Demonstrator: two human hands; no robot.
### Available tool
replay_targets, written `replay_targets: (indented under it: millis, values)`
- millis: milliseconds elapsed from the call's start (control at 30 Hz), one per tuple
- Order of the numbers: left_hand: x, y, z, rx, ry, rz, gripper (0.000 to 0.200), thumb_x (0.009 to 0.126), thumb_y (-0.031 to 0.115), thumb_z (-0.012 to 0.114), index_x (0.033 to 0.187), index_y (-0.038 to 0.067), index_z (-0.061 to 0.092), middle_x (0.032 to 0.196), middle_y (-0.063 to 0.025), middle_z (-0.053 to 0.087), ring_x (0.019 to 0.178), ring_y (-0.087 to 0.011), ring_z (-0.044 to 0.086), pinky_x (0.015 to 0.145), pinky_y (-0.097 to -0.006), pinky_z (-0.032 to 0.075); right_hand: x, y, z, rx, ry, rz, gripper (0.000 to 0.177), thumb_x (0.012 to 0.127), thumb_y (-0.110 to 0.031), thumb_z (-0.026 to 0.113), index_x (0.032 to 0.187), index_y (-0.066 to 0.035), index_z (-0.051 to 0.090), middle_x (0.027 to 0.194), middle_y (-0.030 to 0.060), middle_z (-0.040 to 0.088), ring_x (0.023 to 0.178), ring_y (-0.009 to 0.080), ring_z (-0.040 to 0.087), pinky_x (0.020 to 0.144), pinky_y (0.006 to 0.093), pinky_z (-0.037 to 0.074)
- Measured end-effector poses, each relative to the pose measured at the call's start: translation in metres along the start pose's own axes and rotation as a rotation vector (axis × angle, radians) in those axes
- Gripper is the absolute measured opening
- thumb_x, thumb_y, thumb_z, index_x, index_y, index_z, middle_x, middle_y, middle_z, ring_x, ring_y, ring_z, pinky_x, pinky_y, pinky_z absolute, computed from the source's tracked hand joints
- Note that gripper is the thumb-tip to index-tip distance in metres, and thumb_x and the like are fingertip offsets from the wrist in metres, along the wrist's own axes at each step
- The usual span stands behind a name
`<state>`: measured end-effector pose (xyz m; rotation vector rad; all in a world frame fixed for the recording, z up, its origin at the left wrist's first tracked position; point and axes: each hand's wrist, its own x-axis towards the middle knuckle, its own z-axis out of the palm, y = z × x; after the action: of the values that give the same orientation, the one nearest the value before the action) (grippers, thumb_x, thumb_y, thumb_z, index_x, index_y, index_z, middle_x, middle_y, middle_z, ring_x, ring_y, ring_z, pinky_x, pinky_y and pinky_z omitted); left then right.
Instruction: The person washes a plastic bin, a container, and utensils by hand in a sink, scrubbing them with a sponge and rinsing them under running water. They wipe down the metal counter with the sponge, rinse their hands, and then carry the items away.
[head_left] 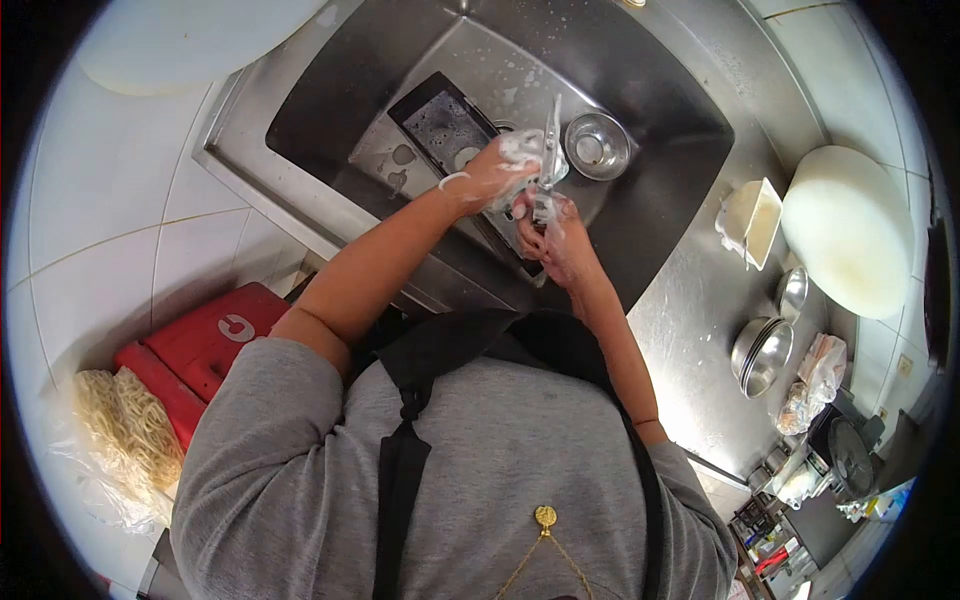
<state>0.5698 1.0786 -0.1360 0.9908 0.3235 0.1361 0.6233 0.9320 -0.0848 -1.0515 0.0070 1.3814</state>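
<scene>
A slim, long metal utensil (pixel 551 135) points up toward the back of the sink, with suds on it. My right hand (pixel 566 240) is closed around its lower end. My left hand (pixel 508 170), covered in white foam, is closed against the utensil's middle; I cannot tell what else is in its fingers. Under both hands a black rectangular tray (pixel 430 112) lies wet on the sink floor, partly hidden by my left hand and forearm. Just right of the utensil sits a round metal bowl (pixel 612 150).
The steel sink (pixel 680 120) has a raised rim. On the right counter stand a white rectangular container (pixel 750 222), a large pale round board (pixel 850 230), stacked metal bowls (pixel 762 355) and a plastic bag (pixel 815 380). A red box (pixel 215 340) and bagged noodles (pixel 130 425) are at left.
</scene>
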Motion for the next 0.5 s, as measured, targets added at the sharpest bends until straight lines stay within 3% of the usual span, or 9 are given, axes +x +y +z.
replay_targets:
  millis: [33, 67, 100, 167, 200, 300, 400, 500]
  values:
    - [0.005, -0.004, -0.001, -0.005, 0.032, 0.014, 0.033, 0.085, 0.009, 0.061, 0.117, 0.001, 0.055, 0.102, -0.0031, 0.063, 0.093, -0.0106, 0.056, 0.084, -0.0251, 0.044, -0.001, 0.001, 0.002, -0.108, -0.032, -0.006, 0.022, 0.096, -0.021, 0.04, 0.092, -0.004, 0.054, 0.048, -0.0008, 0.038, 0.037, 0.0072, 0.03, 0.035, 0.0218, 0.023]
    - [0.013, -0.009, 0.0, 0.055, 0.097, 0.108, 0.027, 0.084, 0.012, 0.063, 0.109, 0.001, 0.06, 0.092, -0.0026, 0.064, 0.082, -0.0111, 0.058, 0.075, -0.027, 0.047, -0.003, 0.002, 0.005, -0.215, -0.063, -0.012, 0.021, 0.095, -0.021, 0.041, 0.093, -0.004, 0.053, 0.048, -0.001, 0.037, 0.036, 0.0074, 0.029, 0.035, 0.0218, 0.023]
    - [0.017, -0.005, -0.001, 0.045, 0.148, 0.039, 0.026, 0.085, 0.013, 0.063, 0.108, 0.002, 0.06, 0.091, -0.003, 0.064, 0.08, -0.0115, 0.059, 0.073, -0.0272, 0.048, -0.005, 0.003, 0.008, -0.32, -0.092, -0.018, 0.02, 0.095, -0.021, 0.042, 0.094, -0.004, 0.053, 0.048, -0.0011, 0.037, 0.036, 0.0075, 0.029, 0.034, 0.0219, 0.023]
    - [0.027, 0.004, -0.002, 0.027, 0.244, -0.094, 0.024, 0.085, 0.016, 0.063, 0.106, 0.004, 0.061, 0.091, -0.0038, 0.064, 0.076, -0.0125, 0.06, 0.067, -0.0277, 0.05, -0.007, 0.005, 0.017, -0.206, -0.093, -0.004, 0.018, 0.094, -0.021, 0.044, 0.094, -0.005, 0.052, 0.047, -0.0018, 0.036, 0.036, 0.0074, 0.029, 0.034, 0.0219, 0.023]
    - [0.03, 0.003, 0.002, 0.042, 0.281, -0.041, 0.021, 0.084, 0.019, 0.065, 0.1, 0.004, 0.063, 0.085, -0.0035, 0.064, 0.068, -0.0128, 0.059, 0.059, -0.0288, 0.05, -0.007, 0.005, 0.02, -0.148, -0.094, 0.002, 0.018, 0.094, -0.021, 0.044, 0.094, -0.005, 0.052, 0.047, -0.0021, 0.035, 0.035, 0.0074, 0.029, 0.034, 0.0219, 0.023]
    - [0.036, 0.002, 0.008, 0.046, 0.344, -0.072, 0.021, 0.083, 0.018, 0.067, 0.099, 0.005, 0.063, 0.085, -0.0031, 0.063, 0.069, -0.0123, 0.058, 0.058, -0.0287, 0.049, -0.009, 0.0, 0.015, -0.001, -0.096, 0.109, 0.017, 0.093, -0.022, 0.047, 0.095, -0.006, 0.051, 0.048, -0.0021, 0.035, 0.035, 0.0071, 0.028, 0.034, 0.0219, 0.022]
    - [0.041, -0.001, 0.012, -0.107, 0.374, 0.009, 0.017, 0.08, 0.013, 0.068, 0.091, 0.002, 0.063, 0.075, -0.0023, 0.062, 0.064, -0.012, 0.056, 0.057, -0.0299, 0.048, -0.006, 0.006, 0.005, -0.06, -0.108, 0.106, 0.015, 0.091, -0.021, 0.049, 0.094, -0.007, 0.051, 0.048, -0.0017, 0.036, 0.037, 0.0079, 0.033, 0.035, 0.0227, 0.024]
    - [0.057, -0.033, -0.008, 0.255, 0.378, 0.314, 0.021, 0.082, 0.014, 0.066, 0.099, 0.003, 0.062, 0.087, -0.0034, 0.064, 0.077, -0.013, 0.059, 0.071, -0.0297, 0.049, -0.01, 0.005, -0.011, -0.03, -0.103, 0.091, 0.018, 0.09, -0.021, 0.051, 0.097, -0.005, 0.052, 0.064, 0.0055, 0.051, 0.046, 0.0115, 0.045, 0.04, 0.023, 0.034]
